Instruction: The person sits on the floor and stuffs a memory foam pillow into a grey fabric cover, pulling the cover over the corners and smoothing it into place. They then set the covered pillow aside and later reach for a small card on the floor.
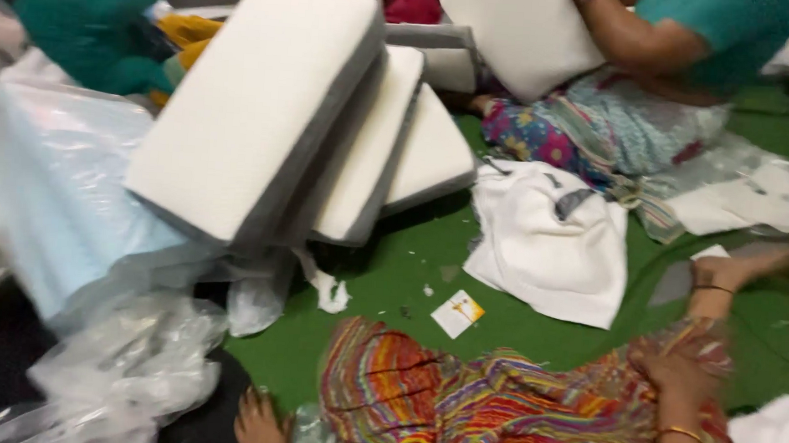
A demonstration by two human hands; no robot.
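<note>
Fingers of the right hand press down onto the striped, many-coloured fabric over the person's knee, curled on the cloth — whether they pinch it or only rest there, the blur hides. The left hand does not show in this view. A second hand, wearing a thin bangle at the wrist, stretches out flat over the green floor mat to the right, fingers loose and holding nothing; whose it is cannot be told.

A white cloth cover with grey trim lies crumpled on the mat, just beyond the knee. Near it sits a small white card. Three white foam pillows with grey edges lean in a row, one against the next, above a heap of clear plastic wrapping. A bare foot shows at the bottom edge beside the plastic. Across the mat a seated co-worker in a teal top holds another white pillow — well apart from the person's hands.
</note>
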